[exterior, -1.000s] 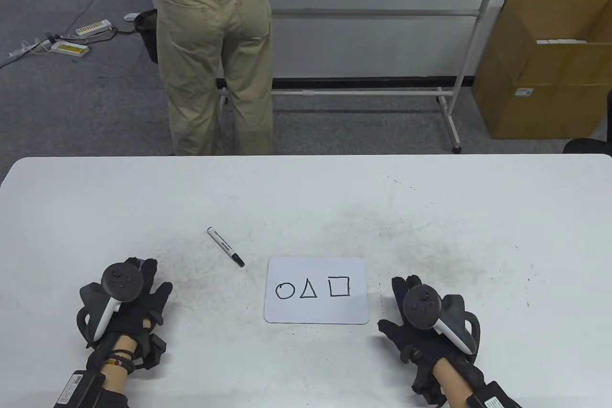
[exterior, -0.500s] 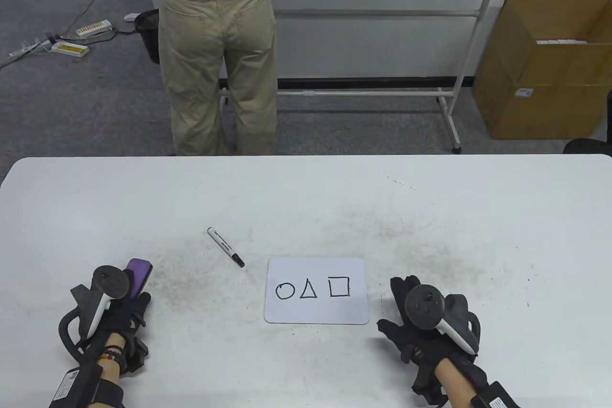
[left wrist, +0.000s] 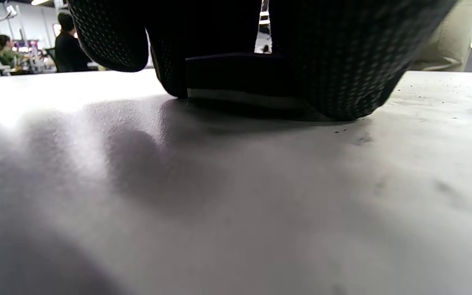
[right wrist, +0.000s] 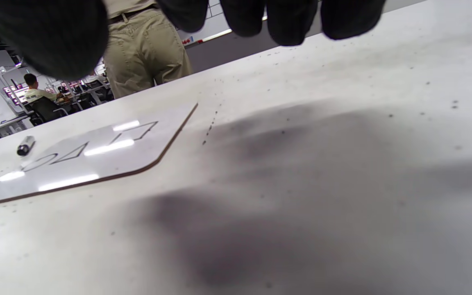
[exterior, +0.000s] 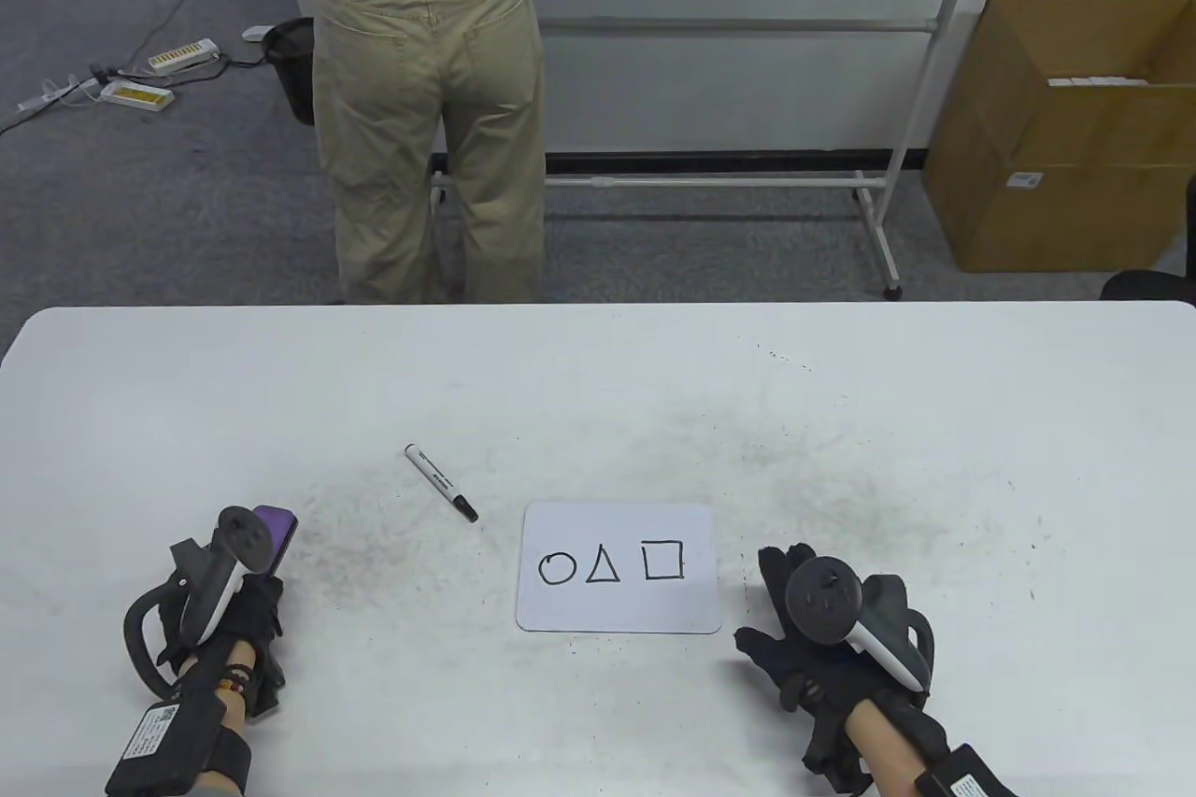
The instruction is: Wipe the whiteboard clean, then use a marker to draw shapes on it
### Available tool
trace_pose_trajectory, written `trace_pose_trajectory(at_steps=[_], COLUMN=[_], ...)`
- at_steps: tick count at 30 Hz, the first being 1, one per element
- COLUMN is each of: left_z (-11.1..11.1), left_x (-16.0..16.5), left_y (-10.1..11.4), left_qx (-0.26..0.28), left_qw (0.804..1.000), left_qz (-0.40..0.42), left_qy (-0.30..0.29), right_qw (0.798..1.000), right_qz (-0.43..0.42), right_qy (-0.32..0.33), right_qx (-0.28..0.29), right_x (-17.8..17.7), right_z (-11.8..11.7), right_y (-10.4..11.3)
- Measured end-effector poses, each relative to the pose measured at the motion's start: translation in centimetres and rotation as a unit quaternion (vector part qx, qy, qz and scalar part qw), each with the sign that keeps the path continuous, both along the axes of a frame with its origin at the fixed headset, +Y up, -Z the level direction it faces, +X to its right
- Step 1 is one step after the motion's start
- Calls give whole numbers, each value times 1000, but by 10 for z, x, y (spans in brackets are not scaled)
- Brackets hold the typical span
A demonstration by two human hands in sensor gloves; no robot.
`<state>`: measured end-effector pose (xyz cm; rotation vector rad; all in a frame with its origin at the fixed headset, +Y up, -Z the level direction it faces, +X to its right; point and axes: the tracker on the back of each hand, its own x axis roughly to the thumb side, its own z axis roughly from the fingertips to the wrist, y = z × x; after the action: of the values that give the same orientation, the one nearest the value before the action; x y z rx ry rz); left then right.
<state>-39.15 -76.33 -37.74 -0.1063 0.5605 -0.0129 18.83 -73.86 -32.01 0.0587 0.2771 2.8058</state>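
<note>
Left hand (exterior: pixel 245 612) near desk's front-left corner, fingers curled round purple eraser (exterior: pixel 274 533); eraser's base close above or on desk (exterior: pixel 598 386), cannot tell which. Right hand (exterior: pixel 805 638) near front edge at right, fingers relaxed, spread, holding nothing. Small whiteboard (exterior: pixel 620 605) flat between hands, bearing circle, triangle, square. Black marker (exterior: pixel 441 482) lies capped, just beyond board's far-left corner.

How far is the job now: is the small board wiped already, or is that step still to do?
Nothing looks done: the small whiteboard carries a circle, triangle and square. In hand: the left hand grips the purple eraser on the table. Left: wiping, then drawing with the marker. The right hand holds nothing.
</note>
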Motion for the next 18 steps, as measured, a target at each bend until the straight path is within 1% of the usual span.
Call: trace_pose_trajectory(at_steps=[5,8,13,14,18], left_z=[-1,0,2,3,9], left_x=[7,15,55,68,103], left_y=[3,11,35,40,52], left_qx=[1,16,67,71,91], left_qw=[1000,999,991,987,973], left_qz=[-11,21,31,29,25], left_qy=[-16,-35,-115,-140,-211], right_qw=[1000,1000,999,999,997], right_qz=[-4,-3,33,38,57], right_qy=[2,7,28,36,53], right_qx=[4,16,5,0,-17], right_x=[-2,-6,-20,-24,-37], right_z=[-3,-7,-23,-30,-48], right_y=[2,6,4,1,-13])
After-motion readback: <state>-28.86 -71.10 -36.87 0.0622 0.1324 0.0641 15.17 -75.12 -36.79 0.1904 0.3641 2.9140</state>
